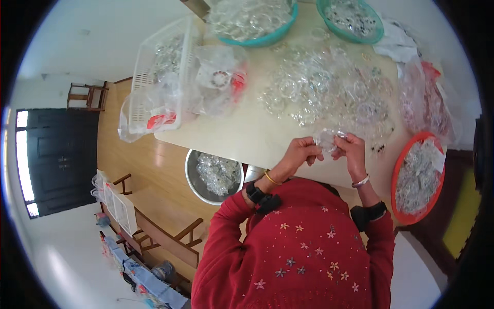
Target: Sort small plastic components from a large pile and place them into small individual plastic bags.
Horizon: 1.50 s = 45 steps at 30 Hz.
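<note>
Just right of the frame's centre, the left hand (pixel 302 150) and the right hand (pixel 352 146) hold a small clear plastic packet (pixel 325 138) between them, thumbs and fingers pinched narrow at its opposite sides. Above, in the upper right, a loose heap of clear packets (pixel 319 82) spreads over the pale table (pixel 221 135). A filled red basin (pixel 407 218) stands at the right; a filled metal basin (pixel 193 175) sits left of centre.

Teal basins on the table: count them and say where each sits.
2. The larger basin is at the far side of the table, near the picture's top centre; the smaller basin is to its right. Others may lie out of view.
</note>
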### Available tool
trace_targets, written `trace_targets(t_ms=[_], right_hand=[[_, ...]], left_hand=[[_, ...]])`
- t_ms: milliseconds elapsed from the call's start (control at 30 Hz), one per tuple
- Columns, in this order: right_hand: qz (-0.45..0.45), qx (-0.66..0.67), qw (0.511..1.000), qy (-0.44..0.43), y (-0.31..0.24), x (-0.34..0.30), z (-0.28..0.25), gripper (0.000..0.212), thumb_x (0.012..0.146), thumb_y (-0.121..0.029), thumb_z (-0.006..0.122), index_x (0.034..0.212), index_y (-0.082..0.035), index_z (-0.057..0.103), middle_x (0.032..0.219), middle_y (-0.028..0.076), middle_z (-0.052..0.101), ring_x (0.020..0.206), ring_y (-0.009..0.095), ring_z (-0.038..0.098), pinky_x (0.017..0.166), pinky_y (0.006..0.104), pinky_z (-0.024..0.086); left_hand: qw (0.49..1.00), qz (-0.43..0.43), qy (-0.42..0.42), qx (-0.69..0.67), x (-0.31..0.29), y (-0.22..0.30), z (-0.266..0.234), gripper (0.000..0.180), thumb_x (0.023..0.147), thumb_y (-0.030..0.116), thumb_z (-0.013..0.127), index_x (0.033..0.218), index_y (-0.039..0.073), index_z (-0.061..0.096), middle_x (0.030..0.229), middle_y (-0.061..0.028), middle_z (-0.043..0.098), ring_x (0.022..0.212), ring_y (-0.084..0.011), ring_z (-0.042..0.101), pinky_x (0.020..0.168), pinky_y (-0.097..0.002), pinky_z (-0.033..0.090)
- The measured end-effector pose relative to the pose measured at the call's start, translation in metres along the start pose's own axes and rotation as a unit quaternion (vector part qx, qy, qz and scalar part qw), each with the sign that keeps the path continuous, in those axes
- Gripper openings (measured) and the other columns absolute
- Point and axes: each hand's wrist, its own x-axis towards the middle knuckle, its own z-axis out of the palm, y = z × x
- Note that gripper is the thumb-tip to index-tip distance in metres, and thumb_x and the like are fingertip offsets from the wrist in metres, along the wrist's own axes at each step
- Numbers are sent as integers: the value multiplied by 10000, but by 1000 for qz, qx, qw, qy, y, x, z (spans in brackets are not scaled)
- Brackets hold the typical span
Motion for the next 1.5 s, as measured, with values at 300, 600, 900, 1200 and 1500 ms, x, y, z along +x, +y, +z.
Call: trace_targets(t_ms=[300, 600, 900, 1200, 1500], right_hand=[[-32, -19, 999, 9, 5, 10, -18, 144, 849, -136, 599, 860, 8, 608, 726, 95, 630, 557, 146, 599, 505, 258, 504], [-2, -46, 997, -61, 15, 5, -7, 153, 851, -123, 587, 939, 0, 612, 758, 90, 642, 588, 147, 608, 552, 260, 522], [32, -73, 994, -74, 35, 10, -4, 157, 854, -121, 583, 946, 2, 611, 770, 94, 647, 594, 145, 608, 558, 260, 523], [34, -123, 985, -120, 26, 23, 36, 160, 859, -127, 577, 944, 5, 611, 766, 92, 646, 588, 145, 605, 562, 259, 521], [21, -132, 987, -86, 31, 36, 54, 162, 860, -97, 571, 960, 23, 613, 732, 73, 640, 593, 142, 598, 553, 259, 509]], left_hand=[[998, 26, 61, 12, -2, 46, -32, 135, 848, 118, 585, 739, 47, 551, 688, -58, 624, 536, -86, 488, 511, -236, 405], [936, 333, 107, 27, 25, 168, -53, 213, 826, 113, 584, 992, -20, 581, 882, -131, 653, 684, -180, 599, 662, -286, 497], [695, 233, 348, 585, 50, 32, -97, 515, 682, 95, 671, 1165, 34, 502, 1260, -265, 387, 1109, -419, 411, 900, -487, 380], [715, 301, 267, 572, 49, 10, -124, 400, 689, 132, 672, 1066, 55, 564, 1163, -200, 458, 1058, -390, 435, 860, -446, 400], [791, 313, 336, 404, 15, 105, -164, 136, 772, 144, 598, 858, 50, 646, 805, -143, 640, 709, -313, 608, 635, -376, 474]])
